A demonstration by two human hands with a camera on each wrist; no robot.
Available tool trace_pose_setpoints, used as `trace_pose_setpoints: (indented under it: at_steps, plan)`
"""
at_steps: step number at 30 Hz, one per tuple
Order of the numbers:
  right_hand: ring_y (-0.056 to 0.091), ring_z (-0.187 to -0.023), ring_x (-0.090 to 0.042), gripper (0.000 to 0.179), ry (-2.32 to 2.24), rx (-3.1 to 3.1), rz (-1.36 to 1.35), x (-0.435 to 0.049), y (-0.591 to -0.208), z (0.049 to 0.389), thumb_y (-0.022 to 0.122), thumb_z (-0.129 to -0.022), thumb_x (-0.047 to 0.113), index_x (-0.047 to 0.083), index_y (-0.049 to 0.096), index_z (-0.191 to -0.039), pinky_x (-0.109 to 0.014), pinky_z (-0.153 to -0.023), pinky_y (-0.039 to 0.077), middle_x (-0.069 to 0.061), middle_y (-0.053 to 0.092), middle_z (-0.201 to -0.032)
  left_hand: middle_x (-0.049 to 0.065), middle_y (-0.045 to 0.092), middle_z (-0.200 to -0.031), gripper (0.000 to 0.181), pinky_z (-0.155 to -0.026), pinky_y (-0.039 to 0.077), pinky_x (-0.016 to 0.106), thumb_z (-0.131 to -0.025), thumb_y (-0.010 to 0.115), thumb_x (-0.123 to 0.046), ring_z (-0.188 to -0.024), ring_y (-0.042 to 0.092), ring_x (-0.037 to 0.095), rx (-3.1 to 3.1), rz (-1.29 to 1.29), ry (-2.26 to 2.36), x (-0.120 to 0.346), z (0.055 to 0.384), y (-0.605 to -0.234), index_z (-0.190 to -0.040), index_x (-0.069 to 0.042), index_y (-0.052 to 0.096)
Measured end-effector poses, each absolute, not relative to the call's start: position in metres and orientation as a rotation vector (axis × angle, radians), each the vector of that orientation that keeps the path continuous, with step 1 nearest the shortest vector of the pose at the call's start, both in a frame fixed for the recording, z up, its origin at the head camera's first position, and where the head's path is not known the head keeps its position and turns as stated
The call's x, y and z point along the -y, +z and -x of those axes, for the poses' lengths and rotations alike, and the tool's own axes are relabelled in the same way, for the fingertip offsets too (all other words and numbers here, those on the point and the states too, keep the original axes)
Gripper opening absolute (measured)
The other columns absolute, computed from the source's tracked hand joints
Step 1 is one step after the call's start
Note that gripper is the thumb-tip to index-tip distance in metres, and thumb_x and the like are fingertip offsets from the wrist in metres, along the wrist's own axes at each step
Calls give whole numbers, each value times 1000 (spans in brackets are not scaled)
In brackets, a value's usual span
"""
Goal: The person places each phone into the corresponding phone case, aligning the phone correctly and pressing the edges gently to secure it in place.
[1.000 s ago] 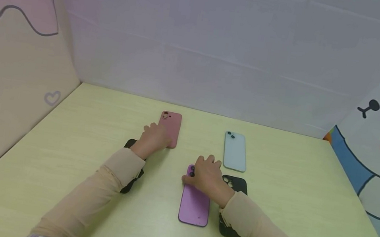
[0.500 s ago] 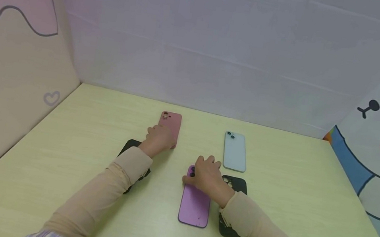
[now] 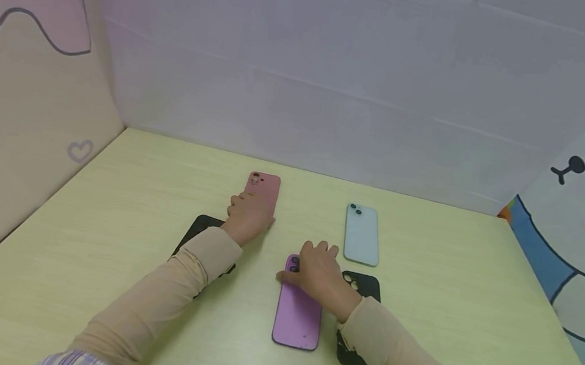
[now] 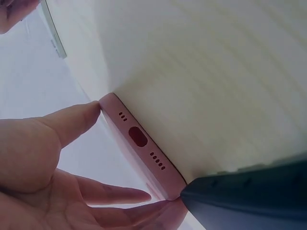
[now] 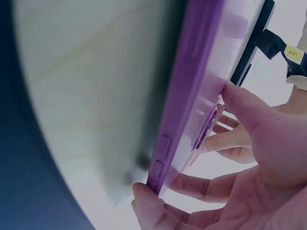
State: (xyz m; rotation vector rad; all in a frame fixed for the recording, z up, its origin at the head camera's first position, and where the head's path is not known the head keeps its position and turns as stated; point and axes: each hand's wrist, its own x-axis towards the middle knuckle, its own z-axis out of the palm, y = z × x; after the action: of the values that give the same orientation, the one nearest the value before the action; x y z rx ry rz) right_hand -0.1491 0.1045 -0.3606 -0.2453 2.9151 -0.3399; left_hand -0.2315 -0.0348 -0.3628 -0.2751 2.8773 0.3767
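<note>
So, the pink phone [image 3: 263,185] is lying camera side up toward the back of the table [image 3: 455,253], and the left hand [image 3: 249,214] is gripping its port end, thumb pressing one long edge and fingertips bracing the other. Nearer the person, the purple phone [image 3: 297,325] is also lying camera side up, with the right hand [image 3: 318,272] spanning its camera end. That thumb is sticking out sideways over the left edge while the fingers are bending down past the far side, so it's pinching the phone edge to edge (palm is hanging above the back, not lying on it). Both arms are slanting inward, the left one stretching farther out. The left sleeve [image 3: 205,257] is passing over a plain-looking black item [image 3: 199,226], mostly hidden; the right sleeve [image 3: 399,344] is partly covering a black case [image 3: 368,285]. Just beyond that case, a pale blue phone [image 3: 362,235] is sitting on its own.
</note>
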Motion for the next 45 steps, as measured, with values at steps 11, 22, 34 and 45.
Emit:
trace_pose_setpoints:
  at_steps: [11, 22, 34, 45]
  plan:
    - [39, -80, -30, 49, -344, -2914, 263, -106, -360, 153, 74, -69, 44, 1, 53, -77, -32, -55, 37, -14, 43, -79, 30, 35, -118, 76, -82, 46, 44, -84, 63, -38, -99, 44, 38, -2897, 336, 450, 33, 232, -363, -128, 15, 33]
    - [47, -79, -27, 21, -374, -2792, 394, -115, -353, 161, 68, -80, 15, -3, 59, -83, -41, -75, 37, -14, 56, -78, 27, 41, -114, 83, -87, 44, 42, -80, 65, -46, -103, 43, 36, -2883, 373, 437, 36, 236, -365, -128, 13, 31]
    - [57, -80, -23, 23, -536, -2710, 405, -124, -344, 165, 69, -79, 9, -5, 64, -96, -33, -69, 49, -15, 65, -93, 25, 45, -110, 67, -88, 44, 43, -77, 68, -24, -102, 44, 36, -2942, 332, 517, 40, 236, -363, -124, 11, 34]
    - [54, -64, -15, 18, -664, -2648, 386, -130, -351, 168, 68, -80, 9, 1, 64, -97, -25, -56, 46, -14, 63, -101, 28, 51, -110, 44, -84, 46, 44, -91, 44, -11, -102, 50, 37, -3017, 206, 556, 45, 235, -357, -124, 17, 35]
